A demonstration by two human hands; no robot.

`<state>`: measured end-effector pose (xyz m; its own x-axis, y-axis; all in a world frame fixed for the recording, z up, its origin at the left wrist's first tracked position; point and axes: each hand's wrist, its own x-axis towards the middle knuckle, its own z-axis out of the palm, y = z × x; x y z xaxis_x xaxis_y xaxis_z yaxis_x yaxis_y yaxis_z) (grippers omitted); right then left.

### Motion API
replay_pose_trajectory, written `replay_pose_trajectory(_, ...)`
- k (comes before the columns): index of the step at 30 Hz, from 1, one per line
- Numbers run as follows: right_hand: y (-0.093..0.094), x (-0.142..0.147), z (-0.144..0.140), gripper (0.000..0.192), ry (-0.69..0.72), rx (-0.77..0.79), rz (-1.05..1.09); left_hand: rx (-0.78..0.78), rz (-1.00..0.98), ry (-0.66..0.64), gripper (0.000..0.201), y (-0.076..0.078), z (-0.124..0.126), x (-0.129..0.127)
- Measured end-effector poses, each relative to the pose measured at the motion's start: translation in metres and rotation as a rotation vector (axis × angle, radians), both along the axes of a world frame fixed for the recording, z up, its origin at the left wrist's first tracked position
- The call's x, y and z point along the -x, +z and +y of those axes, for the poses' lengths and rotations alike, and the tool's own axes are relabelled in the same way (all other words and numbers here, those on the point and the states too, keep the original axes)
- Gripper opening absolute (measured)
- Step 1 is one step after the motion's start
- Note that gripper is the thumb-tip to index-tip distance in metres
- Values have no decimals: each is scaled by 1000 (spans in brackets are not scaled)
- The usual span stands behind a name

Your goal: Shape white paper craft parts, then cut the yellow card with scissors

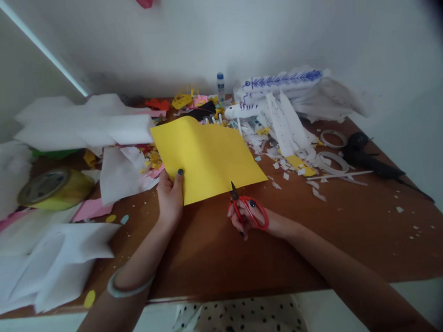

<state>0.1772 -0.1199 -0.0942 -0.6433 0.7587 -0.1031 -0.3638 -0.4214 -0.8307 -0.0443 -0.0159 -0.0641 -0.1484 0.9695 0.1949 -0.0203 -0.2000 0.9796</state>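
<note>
Yellow rectangular paper sheet [210,156], pinched at left edge by L hand [171,192], prob. to steady it; R hand [248,214] grips red-handled metal scissors [235,195], tip at near edge.

Pale bangle [119,293] — dotted clothing [235,323], perhaps cream

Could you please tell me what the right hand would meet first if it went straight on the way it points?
Probably the lower edge of the yellow paper sheet, met first by the red-handled scissors in the right hand; depth there is hard to judge.
</note>
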Motion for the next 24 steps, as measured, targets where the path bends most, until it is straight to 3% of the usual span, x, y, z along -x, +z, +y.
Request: replay_pose_trajectory(24,-3,0,0,56,-23,13,-6,4,5,45,34,0,1,2)
